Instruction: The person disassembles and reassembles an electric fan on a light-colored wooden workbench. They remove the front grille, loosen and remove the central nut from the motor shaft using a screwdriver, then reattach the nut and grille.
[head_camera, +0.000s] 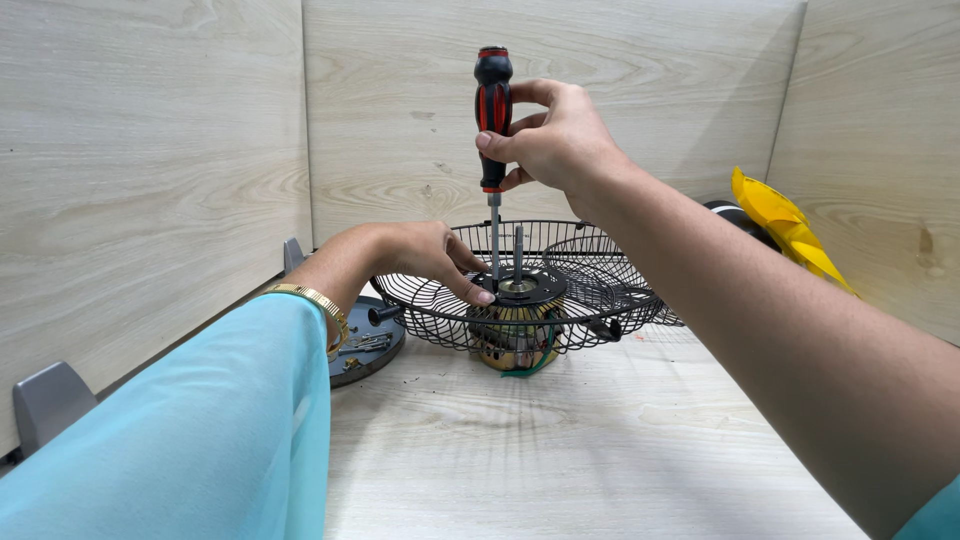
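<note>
Two hands at a black fan guard (590, 285) — right hand (555, 140) fingers clamped on upright screwdriver (493, 110), left hand (420, 255) fingers spread, pressing the hub (535, 290).

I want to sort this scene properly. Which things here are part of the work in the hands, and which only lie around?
In use:
- screwdriver, upright in right hand
- wire guard, steadied by left hand
- motor under the guard

Lying about:
- yellow blade at right
- round grey base with small metal parts
- grey bracket at left

Screwdriver (493, 110) upright on fan grille (560, 290)
</note>
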